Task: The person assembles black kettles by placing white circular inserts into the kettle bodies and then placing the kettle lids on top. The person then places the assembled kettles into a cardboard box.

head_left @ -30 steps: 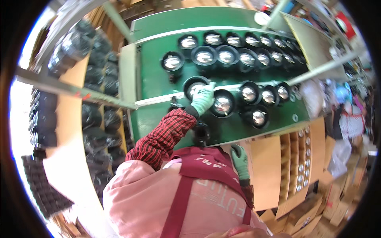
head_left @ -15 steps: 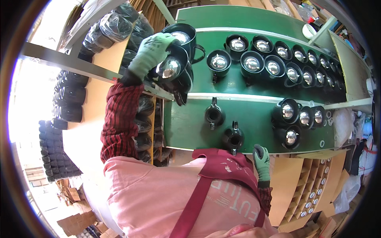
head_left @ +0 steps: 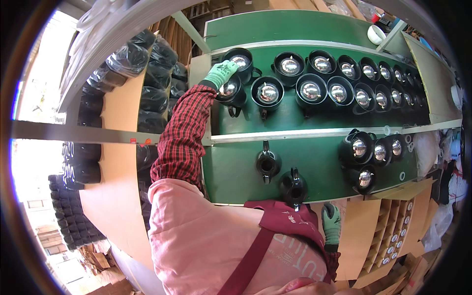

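Note:
My left hand (head_left: pixel 221 74), in a pale green glove, is closed on the adjoining rims of two black handled jugs. One jug (head_left: pixel 246 56) stands at the back and the other jug (head_left: pixel 231 93) in front of it, at the left end of the green bench. Each has a rounded, mirror-like silver liner inside. My gloved right hand (head_left: pixel 331 221) hangs beside my apron near the bench's front edge, fingers loosely bent and thumb apart, holding nothing that I can see. Closer to me stand two narrow-necked black jugs (head_left: pixel 268 164) (head_left: pixel 294 188).
Two rows of silver-lined black jugs (head_left: pixel 310 91) extend rightward along the bench (head_left: pixel 236 187). Several more (head_left: pixel 359 147) cluster at its right front. A metal bar (head_left: pixel 88 132) crosses on the left, before bagged black items (head_left: pixel 155 101). A divided carton (head_left: pixel 383 231) stands at the lower right.
My left hand has moved the two jugs from above the bench's left edge to the left end of the back rows, where they now stand upright. My right hand stays low by the apron.

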Demonstrator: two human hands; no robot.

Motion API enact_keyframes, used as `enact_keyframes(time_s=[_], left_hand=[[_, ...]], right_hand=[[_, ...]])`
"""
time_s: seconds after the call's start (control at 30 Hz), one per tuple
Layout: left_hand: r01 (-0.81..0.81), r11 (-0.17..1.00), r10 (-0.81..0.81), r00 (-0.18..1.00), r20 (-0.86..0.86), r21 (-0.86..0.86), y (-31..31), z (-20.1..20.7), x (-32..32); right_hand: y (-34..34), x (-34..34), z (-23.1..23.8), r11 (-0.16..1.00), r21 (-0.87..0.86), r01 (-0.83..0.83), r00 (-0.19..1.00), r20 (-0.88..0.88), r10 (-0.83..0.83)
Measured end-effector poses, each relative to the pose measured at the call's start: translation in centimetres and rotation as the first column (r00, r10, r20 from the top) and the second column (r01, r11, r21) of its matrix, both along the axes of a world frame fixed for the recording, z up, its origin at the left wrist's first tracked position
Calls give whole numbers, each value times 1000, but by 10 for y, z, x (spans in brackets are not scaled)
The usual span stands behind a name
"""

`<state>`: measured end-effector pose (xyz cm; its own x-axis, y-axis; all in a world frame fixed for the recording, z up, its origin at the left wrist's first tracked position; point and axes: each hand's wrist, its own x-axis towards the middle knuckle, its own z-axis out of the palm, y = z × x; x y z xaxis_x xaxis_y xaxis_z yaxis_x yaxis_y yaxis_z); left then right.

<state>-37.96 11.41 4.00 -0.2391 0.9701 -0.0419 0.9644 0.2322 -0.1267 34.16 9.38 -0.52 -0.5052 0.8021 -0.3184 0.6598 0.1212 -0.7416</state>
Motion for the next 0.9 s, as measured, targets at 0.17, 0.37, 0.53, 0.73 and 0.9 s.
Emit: enact_keyframes(time_s=[0.17,0.37,0.53,0.73,0.9], left_hand=[[17,991,-13,999,31,-132,11,-32,-5],[-62,997,58,995,78,42,-8,-18,11],[-676,734,606,697,383,67,-27,-46,12],[-548,833,517,718,466,-81,-56,-87,-25],[-537,827,554,730,401,-165,-45,-73,-24]], right_hand=[[-8,-15,-4,1000,7,-21,1000,-2,21],[-7,-23,-9,997,9,-73,997,24,73],[2,-26,-4,995,31,-91,996,14,91],[2,-20,-19,991,28,-128,991,43,127],[2,-30,-2,992,-18,-127,986,107,128]])
